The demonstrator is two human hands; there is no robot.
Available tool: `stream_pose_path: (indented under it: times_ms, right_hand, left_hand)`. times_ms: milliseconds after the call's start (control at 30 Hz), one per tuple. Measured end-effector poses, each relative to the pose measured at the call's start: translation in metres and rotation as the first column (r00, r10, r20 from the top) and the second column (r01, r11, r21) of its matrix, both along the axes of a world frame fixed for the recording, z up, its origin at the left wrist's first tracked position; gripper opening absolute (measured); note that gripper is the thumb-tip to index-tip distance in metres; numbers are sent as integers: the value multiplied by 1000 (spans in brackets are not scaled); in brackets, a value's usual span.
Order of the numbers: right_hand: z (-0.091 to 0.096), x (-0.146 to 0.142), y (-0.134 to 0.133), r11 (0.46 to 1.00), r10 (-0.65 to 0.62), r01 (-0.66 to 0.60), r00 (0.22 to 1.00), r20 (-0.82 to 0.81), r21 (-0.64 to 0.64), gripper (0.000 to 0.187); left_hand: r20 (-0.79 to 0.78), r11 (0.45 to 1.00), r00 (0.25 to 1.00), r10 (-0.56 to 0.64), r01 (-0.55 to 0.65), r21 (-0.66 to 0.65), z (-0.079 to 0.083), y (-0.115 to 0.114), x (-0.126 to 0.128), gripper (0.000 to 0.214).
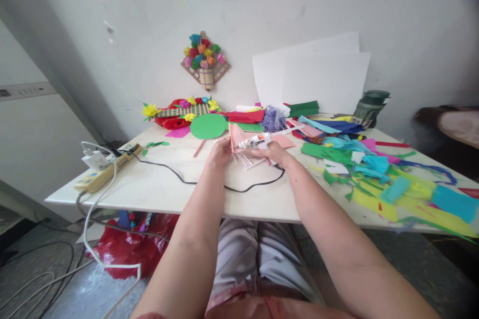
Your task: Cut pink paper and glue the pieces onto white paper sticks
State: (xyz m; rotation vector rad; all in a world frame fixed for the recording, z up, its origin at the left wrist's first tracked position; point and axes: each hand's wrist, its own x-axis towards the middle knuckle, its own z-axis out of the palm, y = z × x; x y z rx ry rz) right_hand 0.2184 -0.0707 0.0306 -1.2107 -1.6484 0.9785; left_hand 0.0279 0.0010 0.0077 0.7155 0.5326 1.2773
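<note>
Two hands busy with pink paper and a glue gun

In the middle of the frame, the left hand (219, 153) has its fingers closed on a piece of pink paper (239, 134). Just to the right of it, the right hand (277, 155) is wrapped around a white glue gun (257, 140). The gun's tip points left and is close to the pink paper, but I can't tell if they touch. A black cord (175, 173) bends across the white table (149, 194) from the yellow power strip (107, 172) at the left to near the right hand.

Little white sticks (244, 159) lie under the hands. A big green circle (208, 126) sits just above the left hand in the frame, and a fluffy ball of purple string (274, 118) is above the gun. On the right side there is a messy pile of colored paper scraps (374, 159). A dark bottle (368, 109) leans behind them. Up on the wall, left of the middle, hangs a small basket of bright flowers (202, 60).
</note>
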Motion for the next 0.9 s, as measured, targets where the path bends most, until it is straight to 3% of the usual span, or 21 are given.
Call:
stream_pose_path:
  times_ms: [900]
  right_hand:
    - [-2, 3, 0, 997, 76, -76, 997, 17, 9, 31]
  left_hand:
    - [29, 999, 998, 49, -48, -25, 3, -2, -1, 10]
